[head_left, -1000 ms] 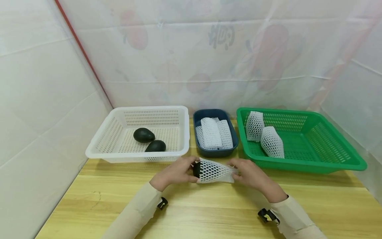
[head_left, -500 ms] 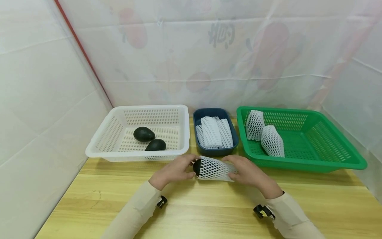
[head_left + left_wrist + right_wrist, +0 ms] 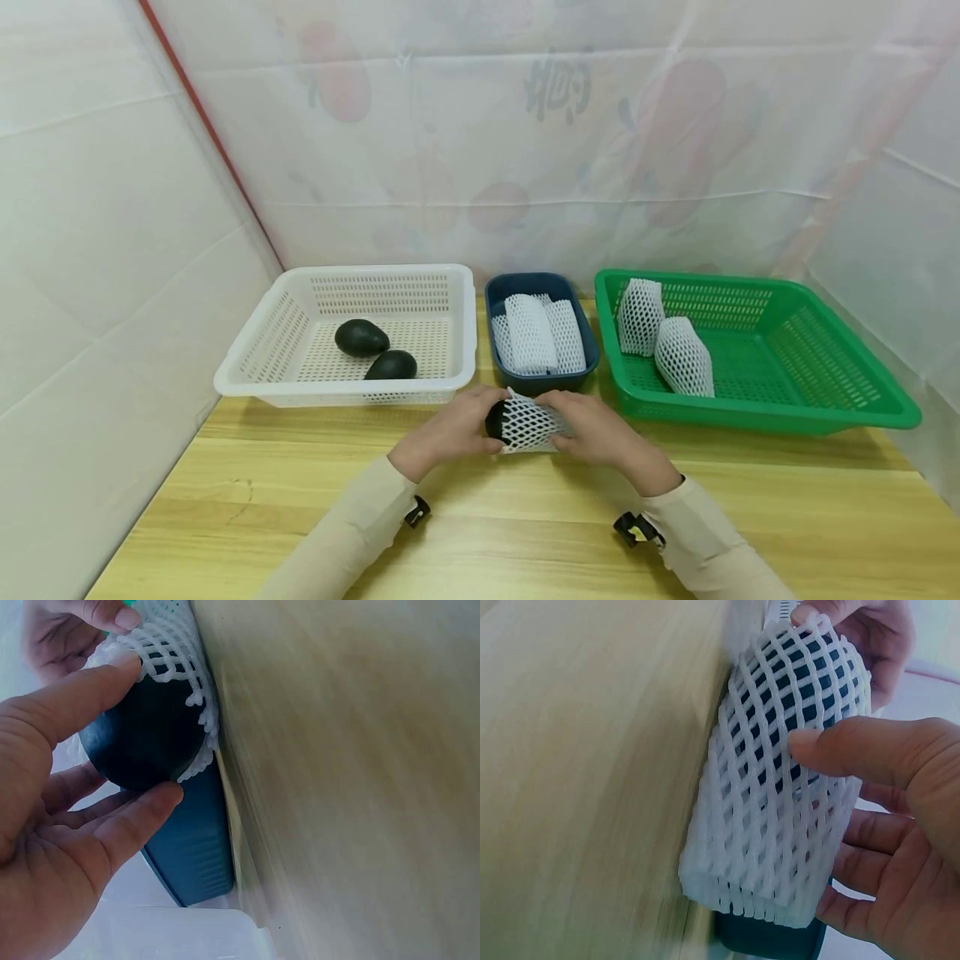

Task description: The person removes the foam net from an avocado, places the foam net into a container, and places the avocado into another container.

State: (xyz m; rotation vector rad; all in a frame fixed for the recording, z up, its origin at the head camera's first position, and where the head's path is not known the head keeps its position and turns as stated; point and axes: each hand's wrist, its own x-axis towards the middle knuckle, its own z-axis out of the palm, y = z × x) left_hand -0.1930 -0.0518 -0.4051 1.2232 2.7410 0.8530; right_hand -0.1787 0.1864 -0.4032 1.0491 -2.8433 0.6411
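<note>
A dark avocado (image 3: 146, 742) lies partly inside a white foam net sleeve (image 3: 754, 802), close over the table's front middle. My left hand (image 3: 453, 427) holds the avocado's bare end, thumb at the net's edge and fingers underneath. From the other side my right hand (image 3: 598, 429) grips the sleeve around the avocado, thumb on the mesh in the right wrist view. The sleeve's far end extends past the fruit, flattened. Behind my hands stands a dark blue tub (image 3: 588, 337) with several folded foam nets (image 3: 531, 333).
At left a white basket (image 3: 247, 375) holds two bare avocados (image 3: 362, 337). At right a green basket (image 3: 832, 408) holds two net-wrapped pieces (image 3: 684, 357). The wooden table (image 3: 510, 533) runs toward me; a white sheet (image 3: 450, 125) hangs behind.
My right hand has moved left along the sleeve, toward the left hand. The left hand has closed back onto the avocado's end after loosening slightly. Baskets and tub stay put.
</note>
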